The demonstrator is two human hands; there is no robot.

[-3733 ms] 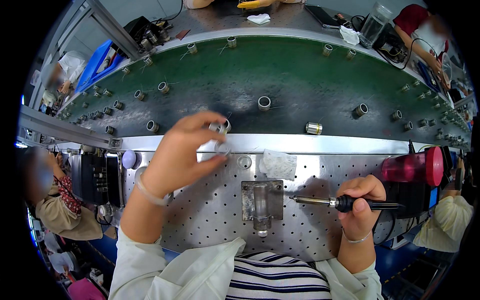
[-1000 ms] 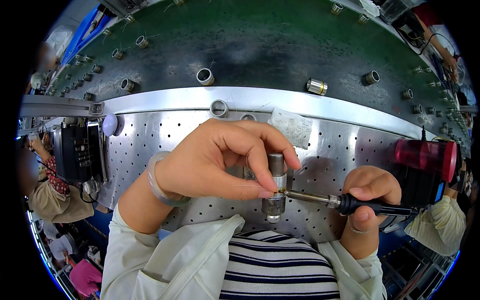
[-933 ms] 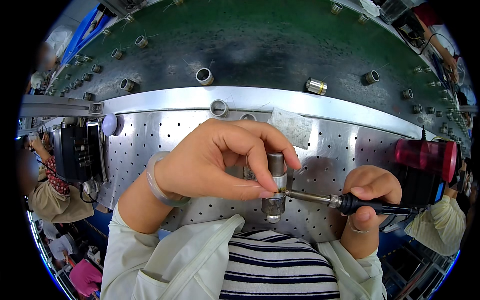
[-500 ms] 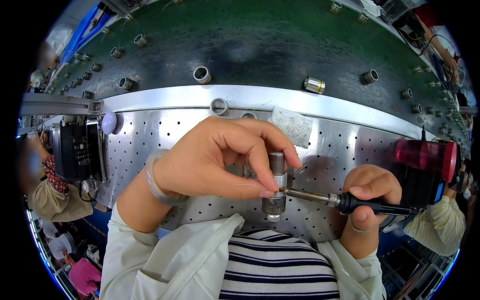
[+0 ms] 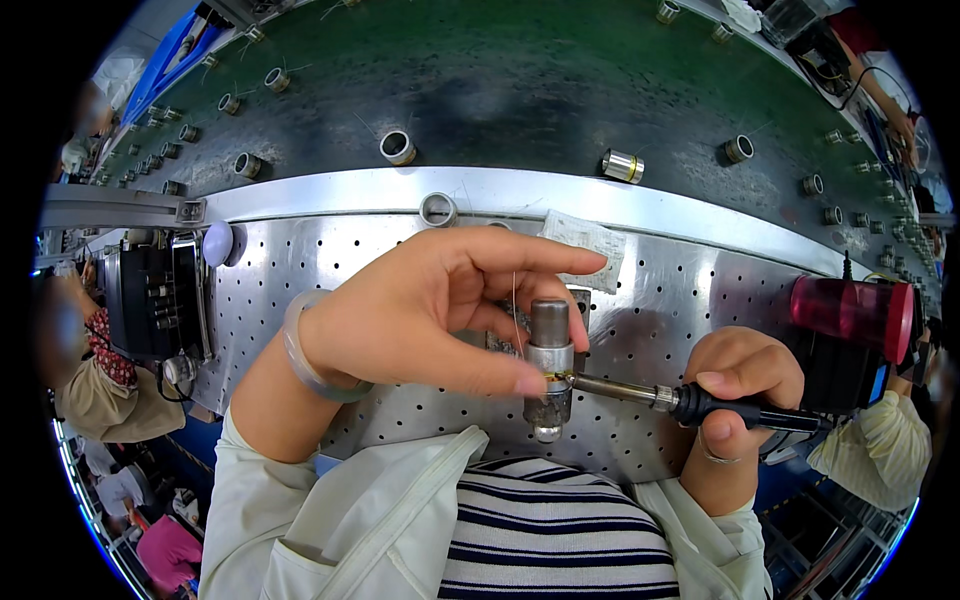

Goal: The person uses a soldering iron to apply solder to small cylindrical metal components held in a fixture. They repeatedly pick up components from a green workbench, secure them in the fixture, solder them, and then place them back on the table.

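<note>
A small metal ring (image 5: 549, 358) sits around an upright metal post (image 5: 549, 320); a narrow yellow band runs around the ring low down. My left hand (image 5: 410, 315) curves around it, thumb against the ring's left side and a fingertip beside its right, with the index finger stretched out above. A thin wire (image 5: 516, 300) stands up by my fingers. In my right hand (image 5: 745, 380) is a soldering iron (image 5: 690, 403), its tip touching or very near the yellow band. The far side of the ring is hidden.
A perforated metal plate (image 5: 690, 300) lies under my hands, with a whitish pad (image 5: 590, 248) and a loose ring (image 5: 438, 210) at its far side. Beyond runs a green belt (image 5: 500, 90) bearing several rings. A red transparent cylinder (image 5: 850, 315) stands right, a black device (image 5: 145, 305) left.
My left index finger has lifted and straightened away from the thumb, and the thin wire now stands upright. The rings on the belt have shifted slightly left. The soldering iron stays put.
</note>
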